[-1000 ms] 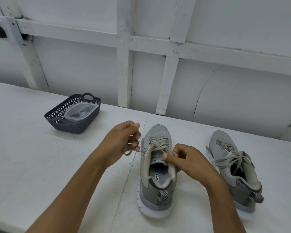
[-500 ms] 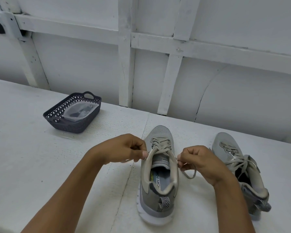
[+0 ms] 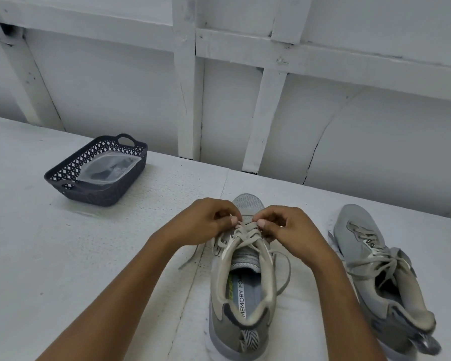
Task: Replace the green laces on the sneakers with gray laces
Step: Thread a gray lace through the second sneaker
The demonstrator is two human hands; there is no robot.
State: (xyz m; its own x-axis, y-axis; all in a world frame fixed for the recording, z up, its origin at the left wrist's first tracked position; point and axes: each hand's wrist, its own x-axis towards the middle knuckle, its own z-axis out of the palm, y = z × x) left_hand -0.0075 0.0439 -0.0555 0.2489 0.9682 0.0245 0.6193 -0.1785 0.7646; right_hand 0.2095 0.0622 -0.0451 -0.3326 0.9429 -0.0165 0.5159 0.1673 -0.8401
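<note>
A gray sneaker (image 3: 241,303) stands on the white table (image 3: 63,256) in front of me, toe pointing away. Its pale gray-green lace (image 3: 245,234) crosses the eyelets, with loose ends trailing off both sides. My left hand (image 3: 206,222) and my right hand (image 3: 284,225) meet over the lower eyelets near the toe, each pinching the lace with curled fingers. A second gray sneaker (image 3: 383,280) lies to the right, tilted, its lace tied in a loose bow.
A dark lattice basket (image 3: 65,175) holding a clear plastic bag (image 3: 107,169) sits at the back left of the table. A white panelled wall (image 3: 219,87) runs along the table's far edge.
Both hands have moved forward and together from the sides of the shoe's collar to the laces near the toe. The lace ends they held out sideways now hang loose.
</note>
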